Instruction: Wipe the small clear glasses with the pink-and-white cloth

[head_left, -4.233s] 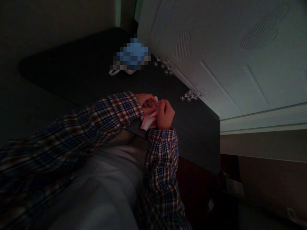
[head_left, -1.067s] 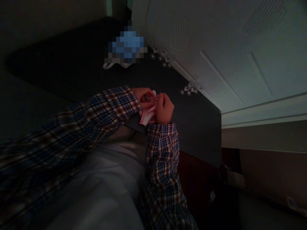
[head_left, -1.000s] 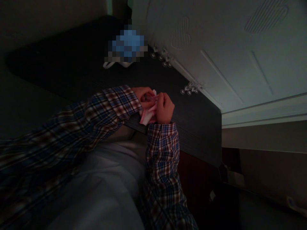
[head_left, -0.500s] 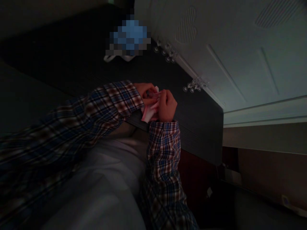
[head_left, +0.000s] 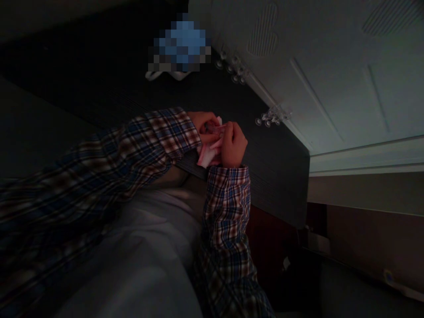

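A small pink and white cloth [head_left: 209, 154] hangs between my hands over the near edge of the dark table [head_left: 278, 176]. My left hand [head_left: 204, 124] comes in from the left, its fingers curled round the upper left part of the cloth. On the right, my right hand [head_left: 234, 143] is closed, pinching the cloth's upper right part between thumb and finger. Both hands almost touch. The view is dim, so the folds between the fingers are hard to make out.
Clear knobbed pieces [head_left: 273, 115] and more clear pieces [head_left: 233, 68] stand along the table's far edge, beside a pale panel [head_left: 318, 66] with heart shapes. A blurred-out blue item [head_left: 185, 42] lies at the back of the table.
The whole view has shifted slightly, so the hands and cloth appear a little further right. Both hands keep their hold on the cloth.
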Available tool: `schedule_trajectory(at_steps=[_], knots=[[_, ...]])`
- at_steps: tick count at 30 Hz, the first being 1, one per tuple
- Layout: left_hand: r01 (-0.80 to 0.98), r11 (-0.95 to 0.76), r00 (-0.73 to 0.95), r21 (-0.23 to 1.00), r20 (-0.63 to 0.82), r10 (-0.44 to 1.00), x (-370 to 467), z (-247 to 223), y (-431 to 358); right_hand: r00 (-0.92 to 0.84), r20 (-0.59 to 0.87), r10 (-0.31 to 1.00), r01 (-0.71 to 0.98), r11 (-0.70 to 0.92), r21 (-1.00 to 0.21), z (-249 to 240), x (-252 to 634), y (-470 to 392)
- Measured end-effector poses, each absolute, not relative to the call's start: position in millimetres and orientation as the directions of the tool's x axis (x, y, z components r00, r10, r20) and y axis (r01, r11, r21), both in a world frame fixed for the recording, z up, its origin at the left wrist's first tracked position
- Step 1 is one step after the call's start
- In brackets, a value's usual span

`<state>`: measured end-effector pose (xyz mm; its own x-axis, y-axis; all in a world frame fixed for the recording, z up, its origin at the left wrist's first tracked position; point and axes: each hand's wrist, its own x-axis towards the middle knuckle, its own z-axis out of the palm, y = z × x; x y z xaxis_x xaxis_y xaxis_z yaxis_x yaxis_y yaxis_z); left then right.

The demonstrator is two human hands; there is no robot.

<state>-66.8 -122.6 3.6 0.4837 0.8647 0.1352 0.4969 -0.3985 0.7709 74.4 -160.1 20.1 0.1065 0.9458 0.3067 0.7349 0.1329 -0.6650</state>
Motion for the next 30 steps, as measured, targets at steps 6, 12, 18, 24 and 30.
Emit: schedule_trajectory(at_steps=[6,12,18,24,30], knots=[[0.470,-0.405,0.477,0.785,0.160,0.864,-65.9,3.3,-122.8,0.110,0.303,0.947,0.730,0.130,-0.671,20.0,75.6,-159.5],[0.443,-0.424,0.465,0.790,0.201,0.862,-66.0,-0.8,-122.9,0.097,0.310,0.946,0.729,0.145,-0.669,21.7,75.4,-160.8],[0.416,-0.421,0.466,0.806,0.208,0.860,-66.1,-0.2,-123.3,0.102,0.295,0.950,0.733,0.129,-0.668,21.8,74.8,-161.2],[0.454,-0.394,0.457,0.800,0.171,0.873,-66.3,3.4,-124.5,0.103,0.284,0.953,0.730,0.122,-0.673,23.1,75.0,-162.1],[0.484,-0.376,0.460,0.790,0.136,0.877,-64.6,6.1,-125.6,0.090,0.264,0.960,0.712,0.123,-0.691,24.9,75.3,-162.7]])
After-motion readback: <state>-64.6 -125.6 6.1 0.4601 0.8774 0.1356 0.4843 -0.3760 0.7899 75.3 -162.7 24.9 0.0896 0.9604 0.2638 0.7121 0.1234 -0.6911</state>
